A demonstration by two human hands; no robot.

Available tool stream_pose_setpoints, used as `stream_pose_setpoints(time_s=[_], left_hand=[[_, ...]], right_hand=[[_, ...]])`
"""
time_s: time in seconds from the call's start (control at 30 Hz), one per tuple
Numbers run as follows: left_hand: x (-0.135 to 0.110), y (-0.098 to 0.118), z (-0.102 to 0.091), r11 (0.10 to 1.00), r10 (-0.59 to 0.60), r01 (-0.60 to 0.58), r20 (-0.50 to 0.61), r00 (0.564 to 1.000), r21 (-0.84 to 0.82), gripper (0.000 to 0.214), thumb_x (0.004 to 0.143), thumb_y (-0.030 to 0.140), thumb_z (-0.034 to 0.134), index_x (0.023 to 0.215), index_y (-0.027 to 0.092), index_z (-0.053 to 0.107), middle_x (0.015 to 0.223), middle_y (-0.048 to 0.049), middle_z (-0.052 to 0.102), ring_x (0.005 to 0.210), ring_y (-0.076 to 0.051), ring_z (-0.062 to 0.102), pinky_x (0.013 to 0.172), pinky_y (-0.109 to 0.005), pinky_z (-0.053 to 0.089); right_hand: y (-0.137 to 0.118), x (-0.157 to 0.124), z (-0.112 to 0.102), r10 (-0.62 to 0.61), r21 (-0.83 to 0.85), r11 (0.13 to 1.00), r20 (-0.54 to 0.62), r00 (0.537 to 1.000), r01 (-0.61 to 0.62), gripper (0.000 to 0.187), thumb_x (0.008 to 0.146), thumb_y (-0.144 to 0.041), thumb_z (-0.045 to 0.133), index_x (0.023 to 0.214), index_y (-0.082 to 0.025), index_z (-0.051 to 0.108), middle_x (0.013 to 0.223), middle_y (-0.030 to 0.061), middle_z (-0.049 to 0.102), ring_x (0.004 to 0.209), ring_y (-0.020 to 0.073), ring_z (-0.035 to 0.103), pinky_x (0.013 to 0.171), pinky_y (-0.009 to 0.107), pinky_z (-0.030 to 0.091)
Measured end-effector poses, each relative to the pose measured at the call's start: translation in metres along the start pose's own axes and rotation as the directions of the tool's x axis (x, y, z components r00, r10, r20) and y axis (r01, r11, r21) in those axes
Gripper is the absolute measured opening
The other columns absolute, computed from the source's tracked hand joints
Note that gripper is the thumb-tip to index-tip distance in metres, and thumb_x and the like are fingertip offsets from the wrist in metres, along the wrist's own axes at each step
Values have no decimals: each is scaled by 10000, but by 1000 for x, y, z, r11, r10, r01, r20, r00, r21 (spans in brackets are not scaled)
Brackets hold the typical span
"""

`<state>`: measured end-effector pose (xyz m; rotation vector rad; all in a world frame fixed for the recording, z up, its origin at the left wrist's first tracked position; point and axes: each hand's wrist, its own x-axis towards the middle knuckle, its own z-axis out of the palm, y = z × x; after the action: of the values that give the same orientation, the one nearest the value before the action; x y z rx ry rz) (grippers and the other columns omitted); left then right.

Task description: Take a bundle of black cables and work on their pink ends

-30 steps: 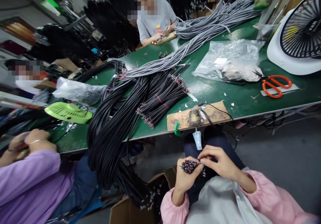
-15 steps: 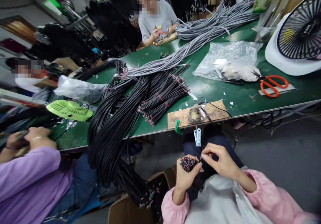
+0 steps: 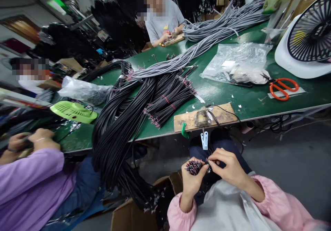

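My left hand (image 3: 190,181) is wrapped round a bundle of black cables (image 3: 193,167), whose stripped red, white and dark wire ends point up at me. Beside it my right hand (image 3: 227,163) pinches at the bundle's right side, thumb and index finger on a single cable end. The two hands almost touch, just in front of the table edge over my lap. Above them a light blue clothespin (image 3: 204,140) hangs from a small motor (image 3: 202,118) fixed on a wooden board (image 3: 224,113). A green clamp (image 3: 184,130) grips the board's front edge.
Long black cables (image 3: 116,131) drape off the green table (image 3: 248,103) at left, into a cardboard box (image 3: 131,217). Tied short cables (image 3: 168,103), grey cables (image 3: 165,65), orange-handled scissors (image 3: 283,88), a plastic bag (image 3: 238,58) and a fan (image 3: 292,63) lie behind. Co-workers sit left and opposite.
My right finger and thumb have shifted slightly at the cable end beside the bundle. My left hand keeps its hold. Opposite, the co-worker's hand has moved closer to their board.
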<state>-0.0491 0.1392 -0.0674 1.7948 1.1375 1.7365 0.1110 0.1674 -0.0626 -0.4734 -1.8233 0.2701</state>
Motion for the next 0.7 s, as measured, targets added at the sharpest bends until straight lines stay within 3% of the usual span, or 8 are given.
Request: stream_pose_setpoints(time_s=[0.43,0.7], left_hand=[[1,-4,2,995,51,-49,-16,999,87,180,727,233,712,670,132,574,657,-17,581,614,-138,528,606,-245,435],[3,-9,1,998,21,-19,-35,999,66,202,718,236,721,671,141,549,663,-13,585,627,-139,533,628,-250,440]], right_hand=[[5,1,5,-27,40,999,-70,997,30,103,808,-109,589,771,-177,658,691,-14,617,612,111,532,736,290,363],[5,2,-1,109,61,992,29,994,-111,87,764,-111,602,736,-165,664,676,-3,597,615,121,532,677,274,389]])
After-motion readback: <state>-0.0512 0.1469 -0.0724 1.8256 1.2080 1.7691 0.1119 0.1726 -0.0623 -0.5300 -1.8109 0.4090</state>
